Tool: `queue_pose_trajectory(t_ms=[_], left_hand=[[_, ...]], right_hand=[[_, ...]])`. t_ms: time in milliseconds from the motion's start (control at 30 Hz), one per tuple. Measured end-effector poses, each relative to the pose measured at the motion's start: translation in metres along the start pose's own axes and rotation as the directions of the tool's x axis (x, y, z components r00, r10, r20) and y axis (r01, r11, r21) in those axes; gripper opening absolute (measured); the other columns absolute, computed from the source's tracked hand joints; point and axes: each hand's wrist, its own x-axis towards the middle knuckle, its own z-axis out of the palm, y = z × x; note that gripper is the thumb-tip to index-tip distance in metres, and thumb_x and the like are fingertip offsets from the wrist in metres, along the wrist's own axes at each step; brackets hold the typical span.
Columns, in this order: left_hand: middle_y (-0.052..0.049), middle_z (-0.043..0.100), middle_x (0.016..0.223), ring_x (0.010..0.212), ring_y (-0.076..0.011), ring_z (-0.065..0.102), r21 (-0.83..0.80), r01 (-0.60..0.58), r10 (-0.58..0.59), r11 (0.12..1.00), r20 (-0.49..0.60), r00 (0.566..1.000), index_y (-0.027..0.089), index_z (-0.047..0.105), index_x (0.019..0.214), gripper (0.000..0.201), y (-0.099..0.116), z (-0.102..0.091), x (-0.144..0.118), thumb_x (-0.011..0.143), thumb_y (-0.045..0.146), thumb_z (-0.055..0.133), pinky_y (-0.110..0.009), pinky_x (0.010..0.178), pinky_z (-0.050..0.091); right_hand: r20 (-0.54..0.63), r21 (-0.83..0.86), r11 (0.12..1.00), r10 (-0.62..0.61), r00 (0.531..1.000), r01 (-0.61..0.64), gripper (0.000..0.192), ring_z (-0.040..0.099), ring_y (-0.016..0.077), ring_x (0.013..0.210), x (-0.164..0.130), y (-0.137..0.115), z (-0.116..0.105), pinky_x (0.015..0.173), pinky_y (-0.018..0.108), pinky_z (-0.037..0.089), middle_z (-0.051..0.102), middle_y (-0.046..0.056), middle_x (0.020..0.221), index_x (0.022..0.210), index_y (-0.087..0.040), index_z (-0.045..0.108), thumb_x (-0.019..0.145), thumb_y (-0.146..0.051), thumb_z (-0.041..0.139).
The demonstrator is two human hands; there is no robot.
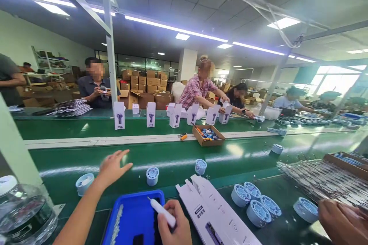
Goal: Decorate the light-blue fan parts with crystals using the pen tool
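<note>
**Desk:** What are the hands doing at the blue tray [135,214]?

**Photographer:** The right hand [175,226] is curled round a white pen-shaped tool [162,211], pinching it with the tip slanting up and left over the tray's right half. The left hand [112,167] is beyond the tray's far edge, fingers spread and holding nothing, over the green belt [178,160].

**Desk:** And nearest that open hand?

**Photographer:** A pale blue round cap [152,175], just past the tray's far right corner; another cap [84,183] sits off the tray's far left corner. Flat white cartons [212,214] lie just right of the tray (a cluster of caps [255,203] beyond them). Far across from the tray, upright white boxes [151,115] line the belt before seated co-workers [198,88].
</note>
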Motion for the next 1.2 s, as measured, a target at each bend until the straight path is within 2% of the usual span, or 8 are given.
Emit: queue_pose_trajectory(t_ms=[100,167,367,467,600,733,1033,1200], left_hand=[[-0.023,0.03,0.145,0.131,-0.0503,0.026,0.112,0.401,-0.392,0.909,-0.091,0.915,0.018,0.048,0.132,0.066,-0.051,-0.002,-0.008,0.07,0.04,0.059,-0.064,0.096,0.029],[-0.031,0.038,0.134,0.121,-0.0502,0.041,0.079,0.441,-0.444,0.894,0.019,0.896,0.01,0.052,0.125,0.062,-0.07,0.001,-0.013,0.067,0.031,0.06,-0.061,0.089,0.037],[-0.005,0.061,0.099,0.097,-0.0224,0.058,-0.115,0.155,-0.139,0.981,0.137,0.981,0.02,0.059,0.107,0.039,-0.047,-0.022,-0.021,0.069,0.03,0.059,-0.03,0.087,0.044],[-0.006,0.059,0.102,0.092,-0.0214,0.056,-0.283,-0.08,0.071,0.956,-0.043,0.997,0.02,0.057,0.109,0.04,-0.017,-0.05,-0.032,0.074,0.038,0.056,-0.031,0.084,0.044],[-0.003,0.057,0.11,0.09,-0.0196,0.056,-0.379,-0.155,0.187,0.912,0.048,0.981,0.024,0.059,0.108,0.039,0.01,-0.071,-0.052,0.072,0.039,0.06,-0.029,0.079,0.044],[-0.003,0.057,0.109,0.09,-0.0201,0.058,-0.365,-0.125,0.175,0.922,0.107,0.979,0.025,0.059,0.107,0.037,0.016,-0.075,-0.059,0.072,0.036,0.06,-0.029,0.078,0.045],[-0.004,0.055,0.125,0.103,-0.0254,0.056,-0.331,-0.049,0.076,0.942,0.07,0.995,0.029,0.049,0.121,0.05,0.01,-0.11,-0.074,0.076,0.049,0.058,-0.033,0.083,0.045],[-0.001,0.054,0.127,0.105,-0.0246,0.056,-0.299,-0.016,0.028,0.954,0.037,0.999,0.033,0.048,0.121,0.048,0.002,-0.112,-0.074,0.077,0.048,0.058,-0.032,0.082,0.045]], right_hand=[[0.118,0.119,0.992,0.035,0.992,-0.049,0.021,0.051,0.0134,0.056,0.018,0.011,0.034,0.054,0.024,0.041,0.052,-0.004,0.063,0.076,-0.023,0.049,0.085,-0.041,0.055],[0.21,0.214,0.976,0.004,0.978,-0.05,0.025,0.052,0.0138,0.059,0.031,0.017,0.051,0.057,0.024,0.042,0.052,-0.003,0.065,0.077,-0.023,0.048,0.087,-0.045,0.052],[0.345,0.245,0.962,0.033,0.938,-0.124,0.029,0.055,0.0146,0.061,0.044,0.036,0.08,0.06,0.026,0.045,0.053,-0.004,0.068,0.083,-0.023,0.05,0.084,-0.052,0.056],[0.386,0.228,0.961,0.059,0.921,-0.157,0.028,0.056,0.0148,0.062,0.043,0.041,0.079,0.061,0.027,0.046,0.054,-0.003,0.068,0.085,-0.023,0.051,0.085,-0.051,0.056],[0.419,0.204,0.963,0.076,0.905,-0.175,0.025,0.055,0.0143,0.064,0.041,0.041,0.075,0.063,0.027,0.047,0.054,-0.003,0.071,0.088,-0.024,0.052,0.086,-0.048,0.056],[0.432,0.172,0.968,0.094,0.897,-0.184,0.024,0.055,0.0138,0.065,0.04,0.04,0.075,0.064,0.026,0.047,0.054,-0.003,0.072,0.088,-0.024,0.053,0.088,-0.047,0.054],[0.458,0.118,0.967,0.15,0.876,-0.227,0.029,0.055,0.0139,0.063,0.042,0.048,0.074,0.061,0.024,0.048,0.055,-0.002,0.071,0.089,-0.021,0.054,0.086,-0.05,0.055],[0.47,0.045,0.986,0.119,0.874,-0.159,0.025,0.053,0.0133,0.061,0.039,0.048,0.07,0.059,0.024,0.047,0.054,-0.002,0.071,0.088,-0.021,0.053,0.089,-0.046,0.053]])
